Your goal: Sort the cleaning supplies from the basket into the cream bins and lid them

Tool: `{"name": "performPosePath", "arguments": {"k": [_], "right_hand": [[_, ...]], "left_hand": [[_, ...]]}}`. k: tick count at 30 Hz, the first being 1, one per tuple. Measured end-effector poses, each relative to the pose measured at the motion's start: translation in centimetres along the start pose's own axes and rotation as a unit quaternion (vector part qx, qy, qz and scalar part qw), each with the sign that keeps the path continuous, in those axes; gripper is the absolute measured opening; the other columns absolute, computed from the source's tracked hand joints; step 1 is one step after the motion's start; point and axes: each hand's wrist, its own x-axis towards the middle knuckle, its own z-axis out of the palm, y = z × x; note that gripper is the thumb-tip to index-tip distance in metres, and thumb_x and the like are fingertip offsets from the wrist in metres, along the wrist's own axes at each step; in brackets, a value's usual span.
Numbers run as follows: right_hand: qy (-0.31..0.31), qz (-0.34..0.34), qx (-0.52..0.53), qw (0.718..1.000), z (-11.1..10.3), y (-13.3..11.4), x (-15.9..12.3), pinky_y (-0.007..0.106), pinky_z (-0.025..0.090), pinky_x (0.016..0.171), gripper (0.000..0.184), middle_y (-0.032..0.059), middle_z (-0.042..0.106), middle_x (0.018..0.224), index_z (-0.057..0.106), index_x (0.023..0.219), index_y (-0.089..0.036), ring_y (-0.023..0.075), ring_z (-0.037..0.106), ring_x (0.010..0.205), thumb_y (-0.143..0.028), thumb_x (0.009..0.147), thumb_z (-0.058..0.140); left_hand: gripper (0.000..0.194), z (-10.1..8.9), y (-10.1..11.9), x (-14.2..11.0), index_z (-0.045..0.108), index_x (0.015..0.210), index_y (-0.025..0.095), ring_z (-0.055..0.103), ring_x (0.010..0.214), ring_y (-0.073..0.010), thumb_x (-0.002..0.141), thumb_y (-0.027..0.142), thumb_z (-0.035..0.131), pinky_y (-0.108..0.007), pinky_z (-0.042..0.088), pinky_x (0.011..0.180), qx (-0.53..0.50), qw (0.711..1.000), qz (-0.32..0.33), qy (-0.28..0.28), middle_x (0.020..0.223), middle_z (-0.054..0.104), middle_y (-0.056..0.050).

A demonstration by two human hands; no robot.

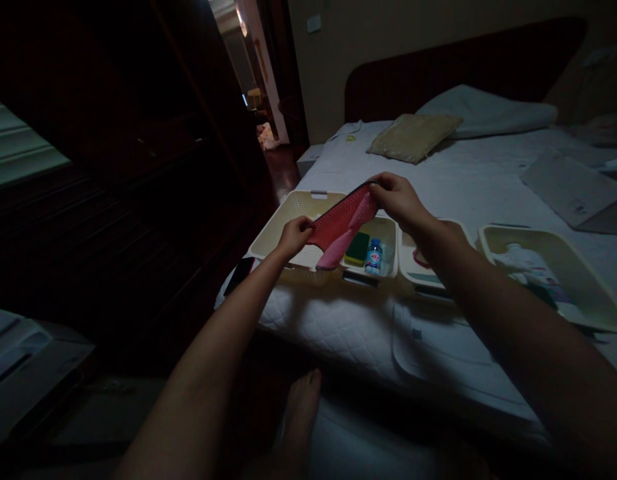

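Note:
A pink and red cloth (pixel 338 223) with a dark edge is stretched between my two hands, above the baskets. My left hand (pixel 296 237) pinches its lower left corner. Higher up, my right hand (pixel 394 198) grips the upper right corner. Beneath and behind the cloth stands a cream perforated basket (pixel 273 227), partly covered by it. Beside that, a smaller cream basket (pixel 392 233) contains a green and yellow sponge (pixel 357 249) and a small blue-labelled bottle (pixel 374 257).
Further right on the bed (pixel 333 333) are a third basket (pixel 466 233) and a larger bin (pixel 596 287) with a white bottle (pixel 531 263). A dark phone-like object (pixel 239 275) lies by the left edge. A tan cushion (pixel 413 137) and white box (pixel 576 190) lie behind.

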Motion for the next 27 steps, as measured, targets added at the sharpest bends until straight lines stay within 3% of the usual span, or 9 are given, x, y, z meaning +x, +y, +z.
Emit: {"name": "performPosePath", "arguments": {"k": [6,13,21,27], "right_hand": [[0.062,0.056,0.071,0.994,-1.7,-0.1,0.2,0.027,0.047,0.058,0.008,-0.0016,0.055,0.067,0.059,0.079,-0.017,0.0114,0.05,0.059,-0.017,0.072,0.055],[0.102,0.053,0.067,0.991,-2.5,0.2,0.4,0.024,0.044,0.058,0.007,-0.0014,0.055,0.067,0.061,0.078,-0.016,0.0105,0.05,0.059,-0.018,0.074,0.057],[0.114,0.043,0.066,0.99,-3.0,0.6,0.4,0.022,0.042,0.055,0.005,-0.0018,0.055,0.065,0.06,0.076,-0.017,0.0102,0.049,0.059,-0.02,0.073,0.058],[0.123,0.053,0.069,0.989,-3.3,0.9,0.3,0.025,0.043,0.057,0.007,-0.0009,0.056,0.066,0.061,0.077,-0.016,0.0115,0.051,0.06,-0.022,0.075,0.057]], "left_hand": [[0.001,-1.2,1.0,-0.5,0.062,0.063,0.015,0.054,0.062,-0.0119,0.062,0.015,0.062,-0.025,0.043,0.065,-0.092,0.993,-0.068,0.003,0.062,0.06,0.002],[0.027,-2.4,1.2,-0.5,0.065,0.071,0.014,0.056,0.064,-0.0116,0.053,0.031,0.077,-0.026,0.046,0.067,-0.235,0.964,-0.108,0.061,0.068,0.064,0.0],[0.037,-2.5,1.5,-0.3,0.065,0.072,0.015,0.054,0.064,-0.0107,0.056,0.046,0.077,-0.023,0.044,0.062,-0.215,0.966,-0.062,0.129,0.066,0.062,0.001],[0.018,-2.7,1.5,0.3,0.064,0.079,0.016,0.057,0.073,-0.012,0.073,0.032,0.065,-0.023,0.046,0.07,-0.168,0.972,-0.019,0.163,0.076,0.065,-0.001]]}}
